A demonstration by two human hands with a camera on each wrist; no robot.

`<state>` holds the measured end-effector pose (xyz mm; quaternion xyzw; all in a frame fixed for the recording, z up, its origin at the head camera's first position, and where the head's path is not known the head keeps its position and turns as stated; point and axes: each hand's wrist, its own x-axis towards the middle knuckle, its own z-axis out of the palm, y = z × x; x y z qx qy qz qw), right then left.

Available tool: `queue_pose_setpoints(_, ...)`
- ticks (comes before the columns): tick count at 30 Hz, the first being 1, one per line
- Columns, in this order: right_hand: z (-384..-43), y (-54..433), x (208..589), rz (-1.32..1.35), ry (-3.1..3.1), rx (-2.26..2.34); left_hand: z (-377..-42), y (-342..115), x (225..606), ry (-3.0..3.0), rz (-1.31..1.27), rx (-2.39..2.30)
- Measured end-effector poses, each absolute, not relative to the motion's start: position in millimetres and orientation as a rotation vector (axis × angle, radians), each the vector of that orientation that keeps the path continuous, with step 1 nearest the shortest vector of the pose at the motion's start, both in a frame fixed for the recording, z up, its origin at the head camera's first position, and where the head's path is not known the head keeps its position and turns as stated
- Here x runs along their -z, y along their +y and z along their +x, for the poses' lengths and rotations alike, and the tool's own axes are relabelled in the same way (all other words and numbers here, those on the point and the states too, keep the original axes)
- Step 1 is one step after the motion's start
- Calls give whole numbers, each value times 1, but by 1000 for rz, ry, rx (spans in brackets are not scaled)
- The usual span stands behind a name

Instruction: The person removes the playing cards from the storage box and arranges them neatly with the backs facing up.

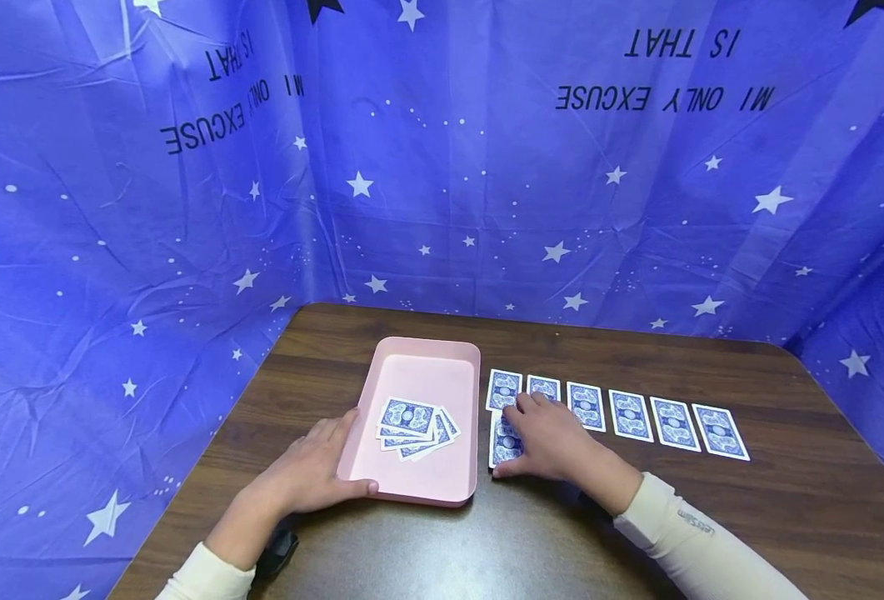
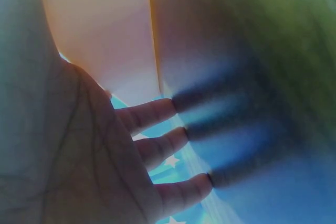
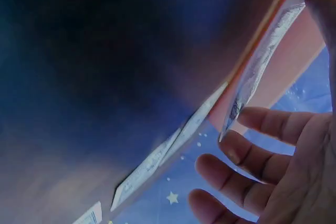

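Observation:
A pink tray [image 1: 427, 348] stands on the table with several blue-backed cards [image 1: 409, 417] fanned in a loose heap inside it. My left hand [image 1: 310, 467] rests along the tray's left side, its thumb at the near left corner. In the left wrist view, the fingers [image 2: 157, 145] are fairly straight and their tips meet the table. Just right of the tray, my right hand [image 1: 554, 440] holds a playing card [image 1: 506, 442] back side up. The right wrist view shows this card [image 3: 268, 51] tilted between thumb and fingertips.
A row of several face-down cards runs rightward, from the leftmost card [image 1: 505, 389] to the rightmost card [image 1: 721, 432]. The wooden table [image 1: 412, 550] is bordered by a blue star-patterned cloth [image 1: 486, 208].

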<state>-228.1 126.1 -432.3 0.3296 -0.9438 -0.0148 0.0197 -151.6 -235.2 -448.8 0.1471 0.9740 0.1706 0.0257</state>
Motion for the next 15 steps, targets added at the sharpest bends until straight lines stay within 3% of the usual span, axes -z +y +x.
queue_pose_setpoints(15, -232, 113, 441, 1011, -3003, 122, -152, -236, 452, 3040, 503, -542)
